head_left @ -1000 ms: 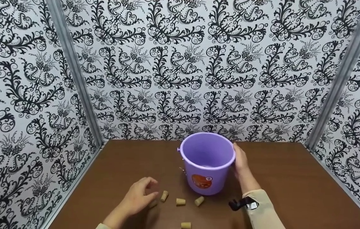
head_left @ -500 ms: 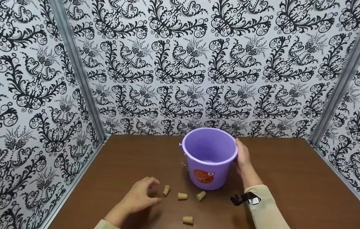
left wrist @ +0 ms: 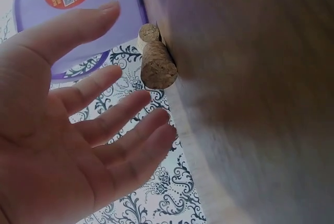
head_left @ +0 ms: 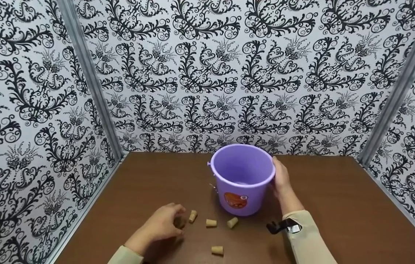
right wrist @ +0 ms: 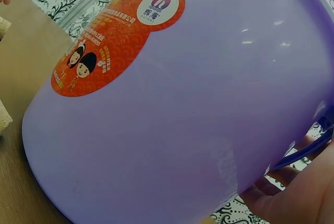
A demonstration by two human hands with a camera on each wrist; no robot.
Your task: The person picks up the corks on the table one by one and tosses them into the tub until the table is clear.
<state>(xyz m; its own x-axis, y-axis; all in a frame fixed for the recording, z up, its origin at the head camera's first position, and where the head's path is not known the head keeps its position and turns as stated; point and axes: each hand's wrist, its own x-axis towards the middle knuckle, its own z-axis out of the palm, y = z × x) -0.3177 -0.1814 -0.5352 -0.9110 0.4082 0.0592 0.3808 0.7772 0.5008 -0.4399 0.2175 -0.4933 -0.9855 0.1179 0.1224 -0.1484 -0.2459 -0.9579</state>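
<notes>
A purple bucket (head_left: 242,198) with an orange-red sticker stands upright on the brown table, its mouth facing up. My right hand (head_left: 281,179) holds its right side near the rim; in the right wrist view the fingers (right wrist: 284,174) reach behind a dark blue-purple strip, probably the bucket's handle. My left hand (head_left: 163,222) is low over the table, thumb and fingers spread around a cork (head_left: 179,222). From the left wrist, its fingers look apart from the nearest cork (left wrist: 158,67), the palm holding nothing.
Several more corks lie on the table: one (head_left: 192,216) just right of my left hand, one (head_left: 211,223) in the middle, one (head_left: 232,222) before the bucket, one (head_left: 217,250) nearer me. Patterned panels (head_left: 207,91) enclose the table's back and sides.
The whole scene has shifted upward in the head view as the camera tilts. My left hand stays low near the corks, its fingers slightly shifted. The right hand keeps holding the bucket.
</notes>
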